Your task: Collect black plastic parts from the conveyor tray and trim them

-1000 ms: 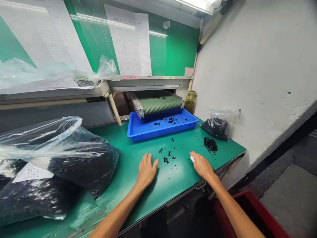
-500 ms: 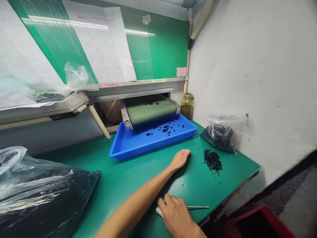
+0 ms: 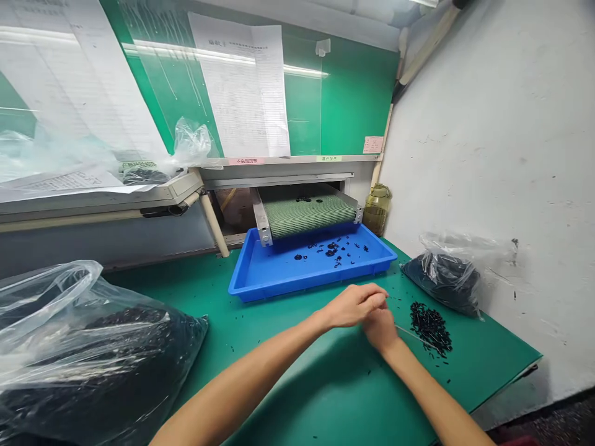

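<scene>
My left hand [image 3: 356, 305] and my right hand [image 3: 380, 327] meet above the green table, just in front of the blue tray [image 3: 274, 288]. The left fingers are bent together over the right hand; what they pinch, if anything, is hidden. A thin rod [image 3: 413, 335] sticks out to the right from my closed right hand, towards the pile of small black pieces [image 3: 430, 329]. Black rings and scraps [image 3: 331, 249] lie scattered in the tray.
A ribbed green conveyor [image 3: 307, 214] ends over the tray. A large bag of black parts [image 3: 106, 365] fills the left side. A smaller bag [image 3: 446, 279] lies near the wall at right, and a yellowish jar [image 3: 377, 209] stands behind the tray.
My right hand has moved forward with the rod and now meets my left hand. The view has shifted left, so the surroundings appear further right.
</scene>
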`<state>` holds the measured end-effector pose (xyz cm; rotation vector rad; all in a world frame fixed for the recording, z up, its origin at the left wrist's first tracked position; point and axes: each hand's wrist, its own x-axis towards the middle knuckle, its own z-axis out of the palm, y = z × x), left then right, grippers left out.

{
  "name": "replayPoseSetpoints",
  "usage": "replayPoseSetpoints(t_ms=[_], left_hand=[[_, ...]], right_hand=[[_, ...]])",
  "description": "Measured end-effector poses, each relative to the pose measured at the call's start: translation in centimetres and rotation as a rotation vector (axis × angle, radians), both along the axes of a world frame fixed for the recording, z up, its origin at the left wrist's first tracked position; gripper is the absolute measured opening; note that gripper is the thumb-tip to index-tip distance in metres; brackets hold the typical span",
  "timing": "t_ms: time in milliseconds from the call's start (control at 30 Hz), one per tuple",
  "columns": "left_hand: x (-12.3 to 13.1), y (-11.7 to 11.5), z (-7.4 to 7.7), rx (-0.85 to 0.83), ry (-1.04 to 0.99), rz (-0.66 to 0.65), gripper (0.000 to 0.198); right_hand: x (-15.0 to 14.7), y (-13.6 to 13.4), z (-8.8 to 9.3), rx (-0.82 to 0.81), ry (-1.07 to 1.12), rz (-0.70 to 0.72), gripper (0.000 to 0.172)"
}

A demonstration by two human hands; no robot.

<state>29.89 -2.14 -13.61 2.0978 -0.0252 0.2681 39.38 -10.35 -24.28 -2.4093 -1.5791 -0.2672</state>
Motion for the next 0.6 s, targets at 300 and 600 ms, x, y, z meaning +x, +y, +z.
replayPoseSetpoints(t_ms=[300,600], left_hand=[[-10.2,5.0,-1.2,-0.212,-0.133,0.423,0.031],[-14.1,6.3,1.7,-0.174,-0.225,0.695,0.029]], right_hand=[[3.2,-3.0,3.4,-0.175,-0.221,-0.199,0.026],[-4.2,-3.4,2.9,-0.198,-0.250,0.320,0.030]])
